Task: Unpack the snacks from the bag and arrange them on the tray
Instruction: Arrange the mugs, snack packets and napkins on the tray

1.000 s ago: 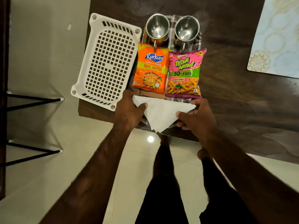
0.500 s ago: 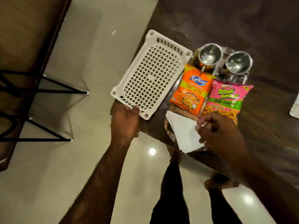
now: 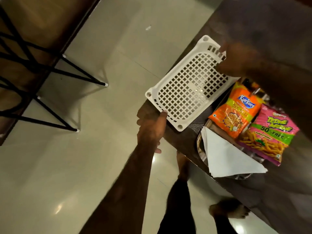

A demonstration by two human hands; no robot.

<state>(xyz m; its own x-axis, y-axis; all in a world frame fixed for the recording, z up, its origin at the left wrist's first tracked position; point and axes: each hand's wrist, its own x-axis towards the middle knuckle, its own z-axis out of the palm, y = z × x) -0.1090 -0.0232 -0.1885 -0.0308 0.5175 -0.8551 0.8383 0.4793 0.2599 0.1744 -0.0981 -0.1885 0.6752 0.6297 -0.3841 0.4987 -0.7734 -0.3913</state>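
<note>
A white perforated plastic basket [image 3: 184, 92] lies upside down at the table's corner. My left hand [image 3: 151, 127] grips its near edge, thumb on top. My right hand [image 3: 236, 59], blurred, holds its far right end. To the right, a steel tray [image 3: 200, 147] carries an orange Kurkure snack packet [image 3: 234, 110], a pink Tedhe Medhe snack packet [image 3: 268, 134] and a folded white napkin [image 3: 224, 156] overhanging the tray's near edge. My right forearm hides the far end of the tray.
The dark wooden table [image 3: 278, 191] runs to the right and away. Pale floor tiles [image 3: 67, 166] spread on the left, with a black metal-legged stool [image 3: 33, 78] at the far left. My legs and feet stand below the table edge.
My right hand left the napkin and reached across to the basket's far end. My left hand closed on the basket's near edge. The view swung left and tilted; the two steel cups are now hidden.
</note>
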